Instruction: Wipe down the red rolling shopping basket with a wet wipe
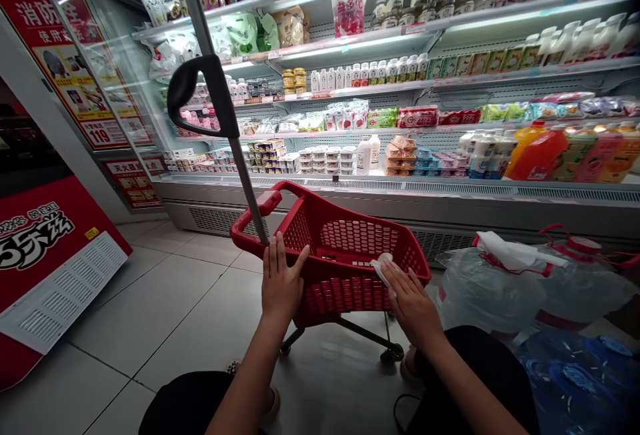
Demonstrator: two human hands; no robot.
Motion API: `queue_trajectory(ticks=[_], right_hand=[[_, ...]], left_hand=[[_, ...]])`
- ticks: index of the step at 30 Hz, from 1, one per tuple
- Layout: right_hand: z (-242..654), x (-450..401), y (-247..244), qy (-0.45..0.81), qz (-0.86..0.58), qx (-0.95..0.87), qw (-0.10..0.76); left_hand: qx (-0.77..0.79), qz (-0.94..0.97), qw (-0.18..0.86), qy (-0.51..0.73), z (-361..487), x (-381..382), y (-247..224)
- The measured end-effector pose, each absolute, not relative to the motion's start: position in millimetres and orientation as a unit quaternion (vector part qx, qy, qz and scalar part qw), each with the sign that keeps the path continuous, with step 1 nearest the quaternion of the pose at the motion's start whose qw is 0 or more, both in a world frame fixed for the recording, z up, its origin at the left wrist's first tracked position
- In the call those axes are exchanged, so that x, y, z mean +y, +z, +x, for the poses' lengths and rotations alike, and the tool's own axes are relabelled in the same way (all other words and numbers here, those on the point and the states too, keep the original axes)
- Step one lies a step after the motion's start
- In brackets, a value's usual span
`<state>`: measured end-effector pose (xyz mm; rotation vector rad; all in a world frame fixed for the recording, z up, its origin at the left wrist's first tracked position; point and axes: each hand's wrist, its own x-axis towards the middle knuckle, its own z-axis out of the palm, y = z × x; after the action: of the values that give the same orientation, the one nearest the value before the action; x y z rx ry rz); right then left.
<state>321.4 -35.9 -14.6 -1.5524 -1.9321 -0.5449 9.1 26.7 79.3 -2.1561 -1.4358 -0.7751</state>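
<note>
A red plastic shopping cart (350, 291) with lattice sides stands on the floor in front of me. My left hand (283, 281) lies with its fingers spread against the cart's near side, by the rear corner, holding nothing. Near the front end of the same side, my right hand (413, 301) presses a white cloth or tissue (384, 265) on the red rim, its fingers close together. Inside, the visible part of the basket shows bare lattice. A grey pole (245, 178) with a black handle (220, 98) rises from the cart's rear and leans to the upper left.
Behind the cart runs an open refrigerated shelf (450, 188) with bottles, cups and pouches. Large wrapped water bottles (495, 288) and blue-capped jugs (575, 381) stand at the right. A red and white freezer (55, 275) is at the left. My knees flank the cart.
</note>
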Motion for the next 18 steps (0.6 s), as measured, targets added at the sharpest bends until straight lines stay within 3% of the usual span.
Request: queue_trajectory(ticks=[4,12,18], right_hand=[[318.3,-38.7,-16.2,-0.205,-0.601,-0.709,0.307],[226.9,-5.4,6.7,-0.205,-0.544,-0.754,0.306],[268.5,-19.4,-0.9,-0.219,-0.553,-0.756,0.274]], left_hand=[[-0.518,-0.786,0.223,-0.252,18.2,25.5,69.0],[-0.489,-0.811,0.211,-0.243,66.3,28.0,37.6],[-0.46,-0.827,0.228,-0.229,51.6,31.8,39.2]])
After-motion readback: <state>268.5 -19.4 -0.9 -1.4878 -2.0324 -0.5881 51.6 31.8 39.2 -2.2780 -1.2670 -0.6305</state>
